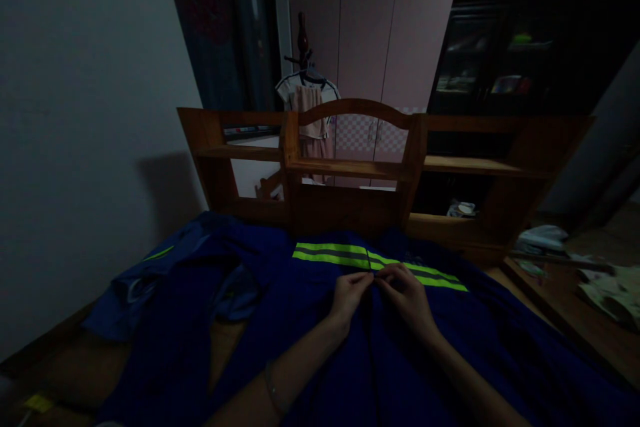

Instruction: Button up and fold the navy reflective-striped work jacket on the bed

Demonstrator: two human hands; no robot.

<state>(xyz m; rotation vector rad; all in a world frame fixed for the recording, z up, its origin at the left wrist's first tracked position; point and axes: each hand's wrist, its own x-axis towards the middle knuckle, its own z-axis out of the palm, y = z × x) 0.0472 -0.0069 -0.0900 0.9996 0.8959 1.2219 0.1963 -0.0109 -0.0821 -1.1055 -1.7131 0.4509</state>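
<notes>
1. Blue jacket [397, 363] is lying spread beneath both your hands, its front opening [373, 347] running between your forearms.
2. Its two sides could be slipping out of line if your hands are pulling unevenly; the yellow-green reflective stripe [330, 255], just beyond your fingertips, would then be showing a step.
3. Dim light could be causing a missed grip, since your fingers are covering the spot you are handling.
4. Your left hand [351, 293] is pinching the jacket at the opening, thumb and fingertips pressed together.
5. Your right hand [407, 293] is pinching just beside it, fingers curling inward; I cannot tell what small part is sitting between the fingertips.
</notes>
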